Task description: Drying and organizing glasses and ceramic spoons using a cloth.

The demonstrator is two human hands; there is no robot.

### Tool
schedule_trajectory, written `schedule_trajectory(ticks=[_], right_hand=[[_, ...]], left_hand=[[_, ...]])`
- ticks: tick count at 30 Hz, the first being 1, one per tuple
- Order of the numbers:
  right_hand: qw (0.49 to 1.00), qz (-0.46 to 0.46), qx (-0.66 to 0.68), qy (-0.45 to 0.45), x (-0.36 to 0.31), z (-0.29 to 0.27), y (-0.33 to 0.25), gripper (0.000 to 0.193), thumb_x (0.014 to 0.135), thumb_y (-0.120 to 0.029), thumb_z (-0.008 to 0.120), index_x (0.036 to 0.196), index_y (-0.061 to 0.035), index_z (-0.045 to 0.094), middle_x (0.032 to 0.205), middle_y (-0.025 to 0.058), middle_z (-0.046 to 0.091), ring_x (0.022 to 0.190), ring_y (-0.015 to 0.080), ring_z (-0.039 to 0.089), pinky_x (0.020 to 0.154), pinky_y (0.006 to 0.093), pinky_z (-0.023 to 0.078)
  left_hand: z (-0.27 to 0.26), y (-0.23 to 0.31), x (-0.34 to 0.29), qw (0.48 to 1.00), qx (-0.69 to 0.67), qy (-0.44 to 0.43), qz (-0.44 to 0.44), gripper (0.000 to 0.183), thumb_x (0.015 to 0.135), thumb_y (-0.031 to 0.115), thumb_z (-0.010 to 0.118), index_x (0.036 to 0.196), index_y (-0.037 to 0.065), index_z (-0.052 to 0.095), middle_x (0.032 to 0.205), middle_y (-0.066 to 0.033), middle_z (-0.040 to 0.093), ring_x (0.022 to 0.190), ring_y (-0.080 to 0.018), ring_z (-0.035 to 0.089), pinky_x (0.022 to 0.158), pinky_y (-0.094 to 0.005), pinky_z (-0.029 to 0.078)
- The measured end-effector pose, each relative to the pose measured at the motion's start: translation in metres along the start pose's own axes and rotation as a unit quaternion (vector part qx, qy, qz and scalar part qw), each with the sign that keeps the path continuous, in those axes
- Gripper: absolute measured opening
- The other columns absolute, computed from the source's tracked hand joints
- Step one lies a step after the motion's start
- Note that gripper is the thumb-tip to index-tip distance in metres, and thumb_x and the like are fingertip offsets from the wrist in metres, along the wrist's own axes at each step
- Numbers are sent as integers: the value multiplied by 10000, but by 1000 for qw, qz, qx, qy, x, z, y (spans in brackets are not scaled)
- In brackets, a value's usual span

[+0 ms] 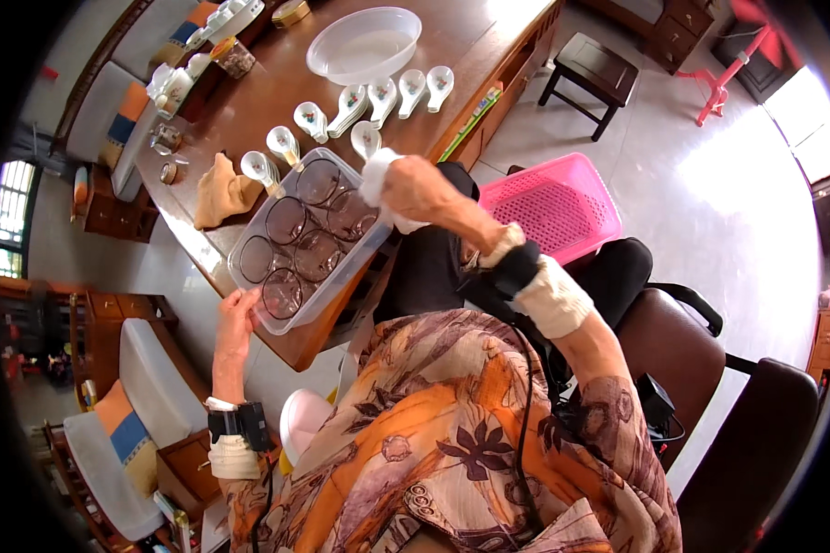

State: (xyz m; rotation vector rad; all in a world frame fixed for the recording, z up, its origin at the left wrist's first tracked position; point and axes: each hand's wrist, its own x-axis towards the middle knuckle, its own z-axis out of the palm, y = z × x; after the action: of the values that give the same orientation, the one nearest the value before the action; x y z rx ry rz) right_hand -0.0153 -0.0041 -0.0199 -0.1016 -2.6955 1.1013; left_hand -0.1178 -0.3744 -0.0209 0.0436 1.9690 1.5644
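Note:
A clear plastic box (352, 267) sits at the table's near corner with several clear drinking glasses (318, 256) standing in it in two rows. My left hand (238, 315) grips the box's near left corner, fingers bent at its rim. Over the box's right end, my right hand (417, 189) is closed around a bunched white cloth (376, 175). Whether the cloth touches the box cannot be told. Beyond the box lie several white soup spoons (381, 97) with a small painted motif, some of them stacked.
A translucent oval basin (364, 46) stands farther back on the brown wooden table (277, 74). Left of the spoons is a crumpled tan cloth (223, 192). A pink perforated basket (563, 203) rests at my right, by my lap. A dark stool (595, 69) stands on the floor.

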Motion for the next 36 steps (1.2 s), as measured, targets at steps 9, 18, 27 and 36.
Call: schedule_trajectory(ticks=[9,18,27,36], right_hand=[[989,39,-139,-13,-79,-120,87,232,780,-171,577,931,-4,635,781,169,647,664,245,621,606,348,495],[906,167,-336,-196,-150,-73,206,203,655,-171,640,798,-29,666,782,210,639,747,363,633,680,438,504],[993,86,51,-65,-61,-34,65,322,797,-276,608,949,7,643,817,158,652,726,245,628,689,338,490],[887,218,381,-145,-49,32,-19,838,768,-580,613,1369,-90,295,1089,180,525,851,253,580,638,344,531]], left_hand=[[-6,29,5,962,207,156,83,276,849,340,621,821,70,572,741,13,558,651,-66,528,551,-208,446],[5,41,17,946,249,147,150,543,809,363,653,1235,97,445,1005,-80,564,841,-136,548,647,-248,452],[4,11,-10,988,108,112,7,632,826,434,626,1258,34,397,1039,-103,574,805,-173,603,594,-285,536],[20,3,-10,995,-39,-72,-56,542,844,378,612,1242,67,415,1142,-96,553,924,-219,629,670,-357,570]])
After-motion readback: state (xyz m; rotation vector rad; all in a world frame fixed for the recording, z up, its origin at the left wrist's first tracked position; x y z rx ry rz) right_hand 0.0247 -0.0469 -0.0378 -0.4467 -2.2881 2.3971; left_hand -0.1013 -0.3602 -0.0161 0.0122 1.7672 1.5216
